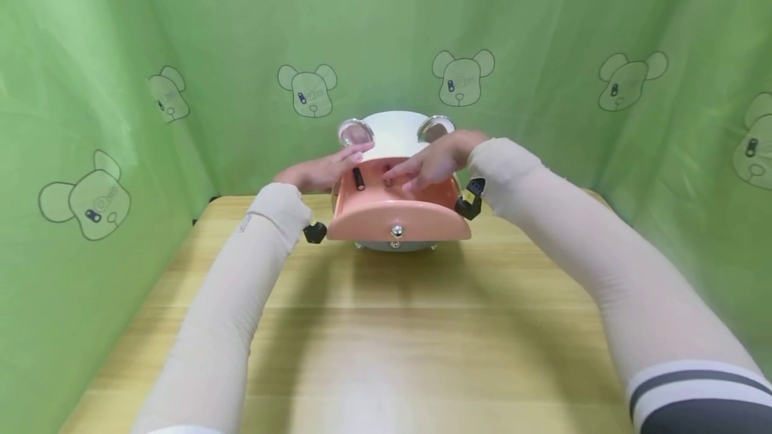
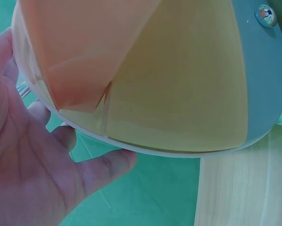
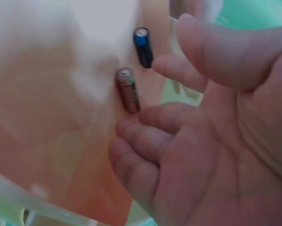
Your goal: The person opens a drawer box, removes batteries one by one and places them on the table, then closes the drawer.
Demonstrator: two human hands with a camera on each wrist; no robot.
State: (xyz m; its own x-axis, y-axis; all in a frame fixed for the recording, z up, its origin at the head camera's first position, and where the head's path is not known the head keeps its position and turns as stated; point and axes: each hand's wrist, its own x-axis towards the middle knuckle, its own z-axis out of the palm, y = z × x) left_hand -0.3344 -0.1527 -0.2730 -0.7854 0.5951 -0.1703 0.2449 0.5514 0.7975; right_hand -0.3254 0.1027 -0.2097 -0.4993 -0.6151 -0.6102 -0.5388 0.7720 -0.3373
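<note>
A rounded white case [image 1: 395, 127] with two silver-rimmed ears stands on the table, its pink bin [image 1: 398, 218] tilted out at the front. Inside the bin lie a black battery with a blue end [image 3: 143, 47] and a dark red battery [image 3: 128, 92]. My left hand [image 1: 332, 169] rests on the case's left side, fingers spread along the rim in the left wrist view. Into the bin reaches my right hand [image 1: 439, 159], its loosely bent fingers beside the red battery, gripping nothing. Whether a fingertip touches that battery cannot be told.
Black wrist mounts [image 1: 315, 232] sit at both wrists, close to the bin's sides. The wooden table [image 1: 386, 333] stretches toward me. Green curtains [image 1: 374, 25] printed with bear heads hang behind and at both sides.
</note>
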